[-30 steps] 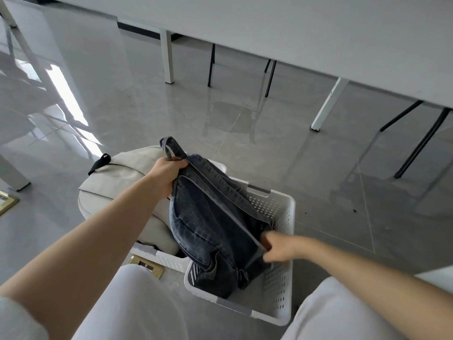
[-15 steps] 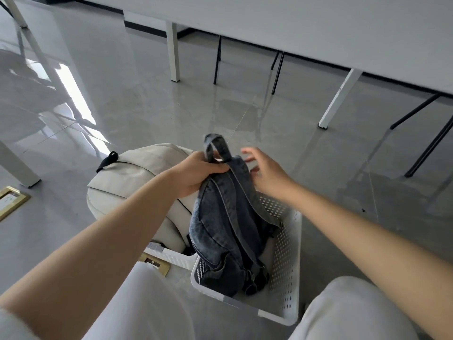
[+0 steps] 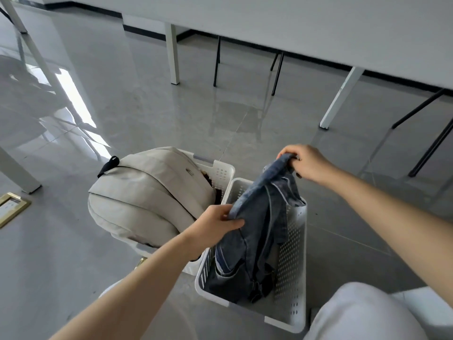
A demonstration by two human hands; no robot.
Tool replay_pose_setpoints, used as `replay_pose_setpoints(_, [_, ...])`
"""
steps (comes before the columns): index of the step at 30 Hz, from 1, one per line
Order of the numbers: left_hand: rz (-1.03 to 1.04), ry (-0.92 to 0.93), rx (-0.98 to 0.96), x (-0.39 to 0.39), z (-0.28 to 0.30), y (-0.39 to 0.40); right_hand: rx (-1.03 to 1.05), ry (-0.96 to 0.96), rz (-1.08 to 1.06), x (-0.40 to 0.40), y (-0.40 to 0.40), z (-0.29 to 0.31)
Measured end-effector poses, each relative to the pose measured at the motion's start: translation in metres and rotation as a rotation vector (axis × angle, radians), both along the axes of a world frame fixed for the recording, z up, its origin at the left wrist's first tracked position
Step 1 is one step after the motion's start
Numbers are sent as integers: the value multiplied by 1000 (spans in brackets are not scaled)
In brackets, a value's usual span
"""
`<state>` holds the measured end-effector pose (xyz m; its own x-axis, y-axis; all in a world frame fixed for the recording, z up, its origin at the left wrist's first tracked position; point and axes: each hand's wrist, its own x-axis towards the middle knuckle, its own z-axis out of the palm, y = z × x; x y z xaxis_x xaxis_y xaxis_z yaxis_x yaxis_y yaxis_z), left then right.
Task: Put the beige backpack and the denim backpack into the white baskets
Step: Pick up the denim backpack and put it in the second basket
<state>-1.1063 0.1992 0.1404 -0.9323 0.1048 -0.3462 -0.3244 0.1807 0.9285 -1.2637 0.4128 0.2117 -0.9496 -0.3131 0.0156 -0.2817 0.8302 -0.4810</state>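
Denim backpack (image 3: 255, 231) standing in right white basket (image 3: 293, 251), left hand (image 3: 215, 224) and right hand (image 3: 306, 165) both clamped on it, beige backpack (image 3: 144, 197) overhanging left basket (image 3: 221, 171), open floor (image 3: 171, 119) beyond, no legible writing.

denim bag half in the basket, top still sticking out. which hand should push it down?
Probably the right hand: its grip holds the denim backpack by the raised top, above the basket's far rim. The left hand pinches fabric lower, mid-bag, steadying.
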Motion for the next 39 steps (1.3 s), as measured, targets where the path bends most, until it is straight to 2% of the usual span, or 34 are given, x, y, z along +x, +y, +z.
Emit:
replay_pose_setpoints(3, [170,-118,421,4,1,-3,-172,80,-181,-3,-24,-15])
replay_pose_setpoints(5, [380,-197,490,5,-3,-15,-212,84,-226,-5,-48,-26])
replay_pose_setpoints(8, [635,-299,352,-3,-13,-39,-210,3,-169,-20,-93,-38])
replay_pose_setpoints(10, [684,-329,272,-13,-19,-48,-214,-61,-177,-30,-119,-43])
replay_pose_setpoints(12, [688,-332,74,-18,-32,-55,-221,-69,-153,-37,-138,-54])
replay_pose_setpoints(14, [575,-296,-368,-12,-45,-61,-186,-183,-42,-33,-147,-68])
replay_pose_setpoints(16, [352,-182,-852,2,-54,-65,-87,-331,77,-22,-144,-85])
replay_pose_setpoints(17, [239,-71,-955,7,-59,-63,2,-340,108,-18,-141,-94])
replay_pose_setpoints(20, [-157,206,-926,18,-55,-41,260,-238,97,-1,-124,-121])
replay_pose_setpoints(23, [-597,180,-957,33,-62,-19,373,-409,-29,13,-109,-144])
replay_pose_setpoints(26, [-853,174,-1140,41,-79,-14,350,-453,-80,15,-100,-154])
replay_pose_setpoints(28, [-901,203,-1240,38,-84,-15,343,-476,-57,11,-97,-153])
replay_pose_setpoints(32, [-892,234,-1318,27,-85,-14,333,-485,-40,5,-103,-159])
replay_pose_setpoints(35, [-843,246,-1333,16,-86,-11,317,-428,-75,-6,-102,-160])
replay_pose_setpoints(39, [-806,212,-1351,4,-86,-3,290,-465,-65,-19,-99,-156])
